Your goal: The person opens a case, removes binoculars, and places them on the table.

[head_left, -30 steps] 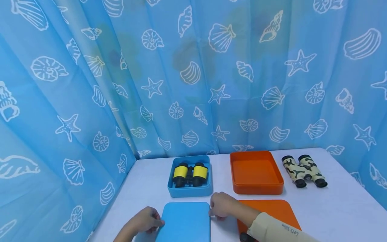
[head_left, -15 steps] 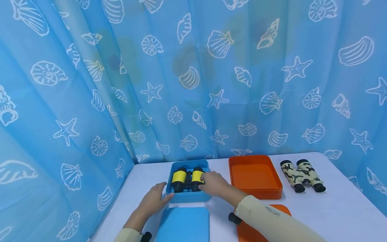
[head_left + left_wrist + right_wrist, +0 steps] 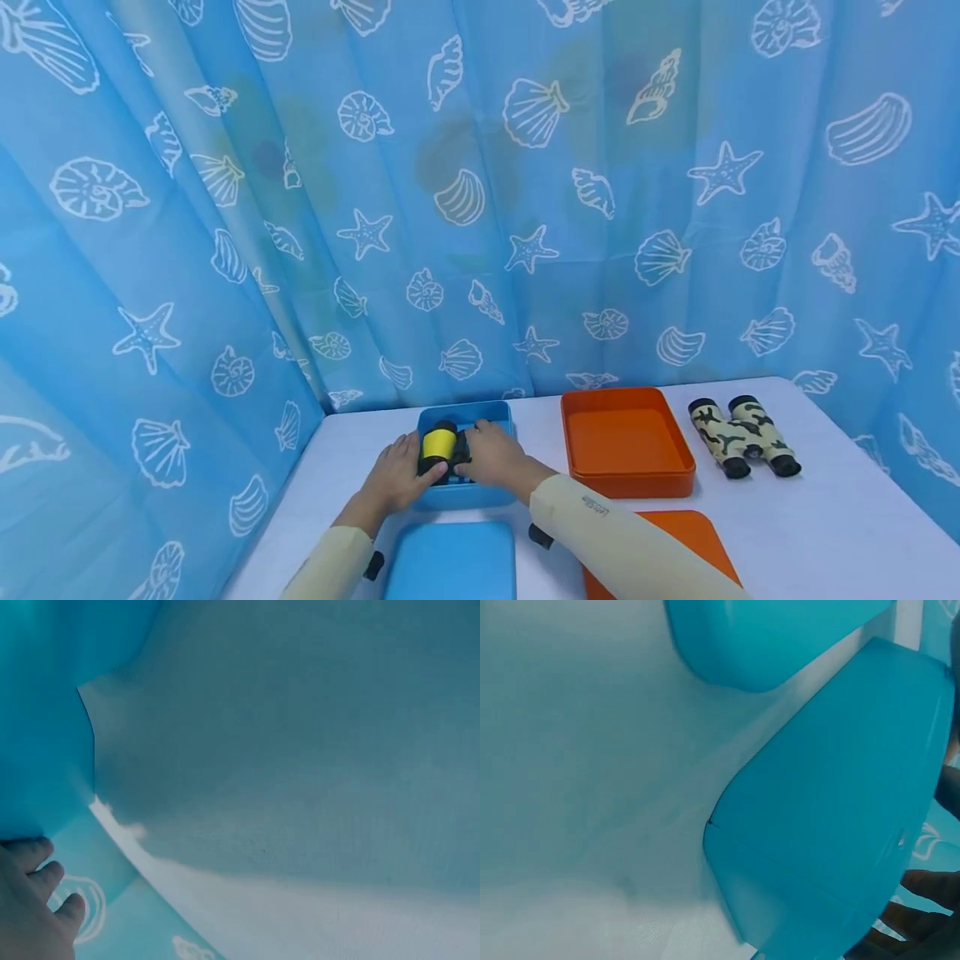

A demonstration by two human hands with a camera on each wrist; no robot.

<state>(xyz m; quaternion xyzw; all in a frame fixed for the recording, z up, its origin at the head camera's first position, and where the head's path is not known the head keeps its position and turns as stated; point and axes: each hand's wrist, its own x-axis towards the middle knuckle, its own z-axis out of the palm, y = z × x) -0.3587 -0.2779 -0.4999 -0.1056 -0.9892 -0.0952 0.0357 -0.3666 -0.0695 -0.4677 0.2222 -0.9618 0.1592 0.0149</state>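
Note:
A pair of yellow-and-black binoculars lies in an open blue box at the back left of the white table. My left hand is over the box's left edge, its fingers and thumb curled round the left barrel. My right hand covers and grips the right barrel, hiding it. The blue lid lies flat just in front of the box. In the right wrist view the blue lid fills the frame below a corner of the blue box. The left wrist view shows only curtain, table and my left fingertips.
An empty orange box stands right of the blue one, its orange lid in front of it. Camouflage binoculars lie on the table at the far right. A blue shell-print curtain closes off the back and both sides.
Both hands left the blue lid and reached forward into the blue box. They now hold the yellow binoculars, and the right hand has slid left over the right barrel.

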